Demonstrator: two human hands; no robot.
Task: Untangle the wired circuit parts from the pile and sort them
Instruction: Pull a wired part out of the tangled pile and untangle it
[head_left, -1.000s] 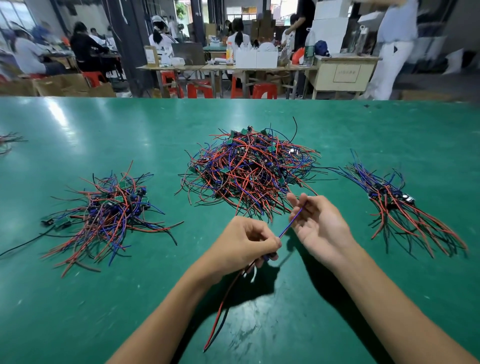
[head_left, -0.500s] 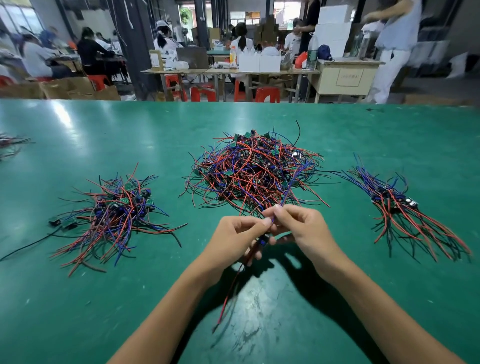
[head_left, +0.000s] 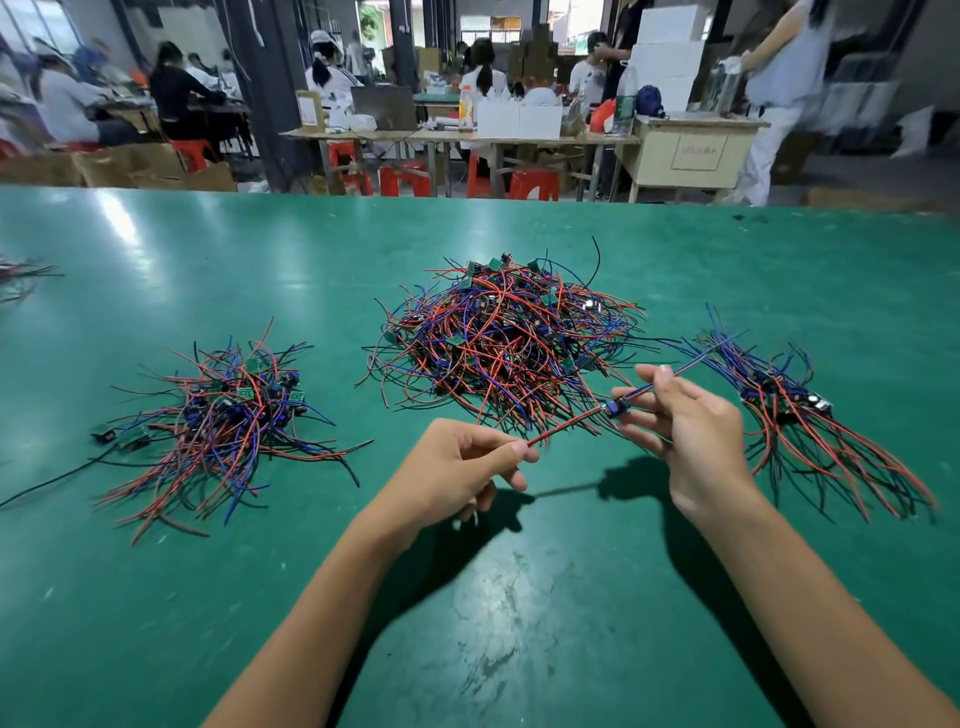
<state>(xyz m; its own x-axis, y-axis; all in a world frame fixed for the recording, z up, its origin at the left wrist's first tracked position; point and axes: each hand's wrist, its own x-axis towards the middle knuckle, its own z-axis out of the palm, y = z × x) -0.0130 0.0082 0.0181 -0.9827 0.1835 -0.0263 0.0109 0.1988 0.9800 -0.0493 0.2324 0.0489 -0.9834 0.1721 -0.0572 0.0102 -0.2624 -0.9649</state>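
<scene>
1. Hands are raised above the green table (head_left: 156, 597), in front of the big tangled pile (head_left: 511, 345) of red, blue and black wires at the centre
2. One wired circuit part (head_left: 615, 408) is stretched between both hands, clear of the table and just in front of the pile
3. The left hand (head_left: 457, 470) has its fingers curled and pinches the red wire (head_left: 563, 427) end between thumb and forefinger
4. The right hand (head_left: 691, 428) pinches the blue wire (head_left: 691, 364) between thumb and forefinger; its other fingers are spread and nearly straight below the small blue component
5. The blue wire continues past the right hand, towards the sorted bundle (head_left: 800, 410) lying on the right
6. Another loose heap (head_left: 223, 415) of wired parts lies on the left, well apart from the hands
7. People sit at work benches (head_left: 457, 136) behind the table
</scene>
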